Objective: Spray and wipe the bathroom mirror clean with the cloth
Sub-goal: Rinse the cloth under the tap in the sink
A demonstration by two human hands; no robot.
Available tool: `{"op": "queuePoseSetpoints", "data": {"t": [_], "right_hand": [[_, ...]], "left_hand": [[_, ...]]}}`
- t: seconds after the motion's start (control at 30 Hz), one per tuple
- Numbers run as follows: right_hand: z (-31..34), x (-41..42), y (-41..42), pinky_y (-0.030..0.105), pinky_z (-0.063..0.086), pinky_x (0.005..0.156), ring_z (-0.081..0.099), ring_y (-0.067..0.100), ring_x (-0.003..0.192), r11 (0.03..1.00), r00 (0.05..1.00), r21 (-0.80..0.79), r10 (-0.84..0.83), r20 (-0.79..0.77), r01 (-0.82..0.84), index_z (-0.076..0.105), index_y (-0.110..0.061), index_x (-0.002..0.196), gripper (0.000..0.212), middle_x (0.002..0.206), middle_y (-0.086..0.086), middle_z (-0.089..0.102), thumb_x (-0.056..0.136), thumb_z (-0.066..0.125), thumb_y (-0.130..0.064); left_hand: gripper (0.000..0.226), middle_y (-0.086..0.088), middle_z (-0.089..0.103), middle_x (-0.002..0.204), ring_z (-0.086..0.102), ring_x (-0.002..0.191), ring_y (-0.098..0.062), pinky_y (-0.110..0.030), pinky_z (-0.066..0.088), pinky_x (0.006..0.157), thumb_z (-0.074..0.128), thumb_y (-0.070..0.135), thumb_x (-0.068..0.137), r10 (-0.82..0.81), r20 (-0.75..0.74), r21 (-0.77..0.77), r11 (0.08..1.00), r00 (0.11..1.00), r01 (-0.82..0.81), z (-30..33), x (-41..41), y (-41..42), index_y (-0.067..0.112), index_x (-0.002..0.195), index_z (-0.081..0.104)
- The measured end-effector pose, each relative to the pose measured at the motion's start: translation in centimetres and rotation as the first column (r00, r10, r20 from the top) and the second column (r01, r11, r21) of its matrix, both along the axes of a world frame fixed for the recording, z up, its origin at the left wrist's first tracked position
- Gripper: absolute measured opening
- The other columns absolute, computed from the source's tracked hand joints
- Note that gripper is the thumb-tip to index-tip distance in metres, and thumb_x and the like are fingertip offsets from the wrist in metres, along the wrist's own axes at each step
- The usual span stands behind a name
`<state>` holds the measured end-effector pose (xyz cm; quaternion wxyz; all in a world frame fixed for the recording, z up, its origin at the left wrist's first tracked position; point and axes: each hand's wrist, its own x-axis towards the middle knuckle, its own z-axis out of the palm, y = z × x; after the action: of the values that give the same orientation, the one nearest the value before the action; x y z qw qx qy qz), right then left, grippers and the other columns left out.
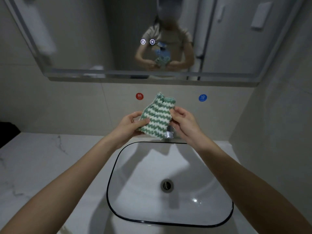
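Note:
A green and white striped cloth (156, 115) is held up above the back of the sink, folded and bunched at its top. My left hand (133, 123) grips its lower left edge with thumb on the front. My right hand (183, 120) pinches its right edge. The bathroom mirror (118, 36) hangs on the wall above, with two lit round touch icons (147, 42) near its middle. It reflects a person holding the cloth. No spray bottle is in view.
A white basin with a black rim (111, 176) lies below my arms, its drain (167, 185) in the middle. A chrome tap (169, 133) is partly hidden behind the cloth. Red (139, 96) and blue (202, 97) stickers mark the wall. A marble counter (42, 162) extends left.

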<state>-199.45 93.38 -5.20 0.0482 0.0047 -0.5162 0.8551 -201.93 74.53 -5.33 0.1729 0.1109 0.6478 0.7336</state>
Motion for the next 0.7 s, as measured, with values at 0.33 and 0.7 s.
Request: {"op": "queuePoseSetpoints", "data": {"t": [0.33,0.7], "right_hand": [[-0.9,-0.1,-1.4,0.043,0.054,0.085,0.062,0.023,0.102,0.943,0.949,0.323,-0.026,0.313,-0.08,0.038,-0.017,0.129,0.06,0.116,0.005,0.059,0.084,0.068,-0.043],[-2.6,-1.1,-1.7,0.036,0.06,0.065,0.066,0.029,0.087,0.986,0.943,-0.121,0.144,0.3,-0.112,0.047,0.006,0.129,0.045,0.12,0.026,0.06,0.086,0.047,0.02]], "left_hand": [[0.014,-0.001,0.068,0.082,0.064,0.064,-0.008,-0.021,0.054,0.063,0.067,0.01,0.085,0.226,-0.307,-0.151,0.947,0.924,-0.282,-0.2,-0.2,0.9,0.019,0.095,0.061],[0.019,0.014,0.069,0.063,0.063,0.057,0.0,-0.015,0.051,0.057,0.063,0.004,0.087,0.311,-0.319,-0.05,0.938,0.895,-0.343,0.0,-0.2,0.1,0.022,0.087,0.06]]}}
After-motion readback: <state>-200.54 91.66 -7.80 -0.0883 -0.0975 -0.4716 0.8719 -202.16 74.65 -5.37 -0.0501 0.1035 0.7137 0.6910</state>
